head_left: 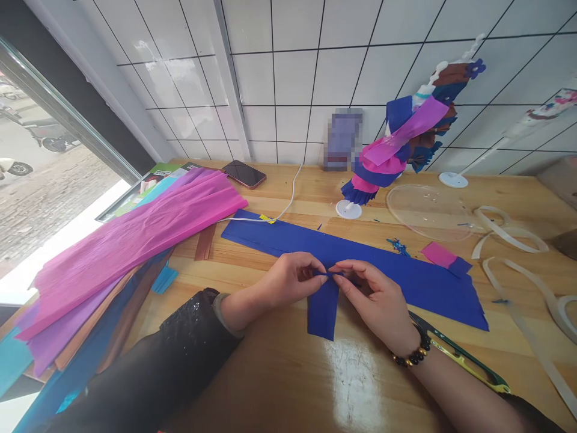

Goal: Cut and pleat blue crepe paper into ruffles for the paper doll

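Note:
Both hands meet at the middle of the wooden table, pinching the top edge of a short blue crepe paper strip [323,316]. Thumb and forefinger of my left hand [295,279] close on it from the left. Just to the right, my right hand [374,297] pinches the same edge, fingertips almost touching the left ones. The strip's lower end hangs toward me onto the table. Behind the hands lies a long blue crepe paper sheet [433,288], spread across the table. Partly under my right wrist is a pair of scissors [469,361] with green and yellow edges.
Layered pink crepe paper [135,240] and other colours cover the left side. A phone [244,174] and white cable [294,192] lie behind. Paper-dressed figures on a stand [348,209], a clear plastic disc [428,210], pink scraps [439,254] and white ribbon [536,282] occupy the right.

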`<state>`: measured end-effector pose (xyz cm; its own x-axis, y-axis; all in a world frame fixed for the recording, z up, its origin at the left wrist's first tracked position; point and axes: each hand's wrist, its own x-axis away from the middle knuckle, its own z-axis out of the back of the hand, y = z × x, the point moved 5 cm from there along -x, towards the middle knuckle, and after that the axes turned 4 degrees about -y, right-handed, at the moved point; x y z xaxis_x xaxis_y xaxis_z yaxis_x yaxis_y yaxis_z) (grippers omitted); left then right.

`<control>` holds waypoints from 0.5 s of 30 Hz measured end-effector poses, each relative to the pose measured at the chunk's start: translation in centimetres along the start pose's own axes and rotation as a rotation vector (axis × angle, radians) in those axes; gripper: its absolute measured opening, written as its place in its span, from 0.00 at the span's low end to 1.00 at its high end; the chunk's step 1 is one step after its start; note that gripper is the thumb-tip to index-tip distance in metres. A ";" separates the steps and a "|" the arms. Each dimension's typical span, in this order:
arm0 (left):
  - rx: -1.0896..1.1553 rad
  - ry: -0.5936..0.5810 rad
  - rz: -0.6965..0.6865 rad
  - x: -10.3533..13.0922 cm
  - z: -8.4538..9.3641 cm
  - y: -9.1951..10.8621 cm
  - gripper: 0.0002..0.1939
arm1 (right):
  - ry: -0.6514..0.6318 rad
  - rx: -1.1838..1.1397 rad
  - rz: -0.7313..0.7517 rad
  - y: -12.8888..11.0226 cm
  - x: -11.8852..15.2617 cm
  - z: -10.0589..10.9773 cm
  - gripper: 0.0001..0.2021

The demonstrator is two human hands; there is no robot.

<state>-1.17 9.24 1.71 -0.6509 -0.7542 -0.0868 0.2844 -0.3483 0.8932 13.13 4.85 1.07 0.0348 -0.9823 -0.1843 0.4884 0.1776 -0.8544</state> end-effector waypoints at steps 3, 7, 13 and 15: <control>0.040 -0.013 0.010 0.0 -0.1 -0.1 0.09 | -0.015 0.000 -0.025 0.1 -0.1 -0.1 0.09; 0.055 0.030 -0.091 -0.1 0.2 0.2 0.14 | 0.006 -0.028 -0.091 0.3 -0.2 0.1 0.09; -0.016 0.011 -0.213 -0.1 -0.1 0.6 0.10 | -0.009 -0.141 -0.160 0.4 -0.5 0.1 0.10; -0.001 0.031 -0.140 -0.1 -0.1 0.1 0.10 | -0.023 -0.150 -0.160 0.3 -0.5 0.0 0.11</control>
<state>-0.99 9.22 1.78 -0.6624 -0.7150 -0.2236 0.1935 -0.4517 0.8709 13.25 5.35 0.91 -0.0125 -0.9994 -0.0311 0.3541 0.0247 -0.9349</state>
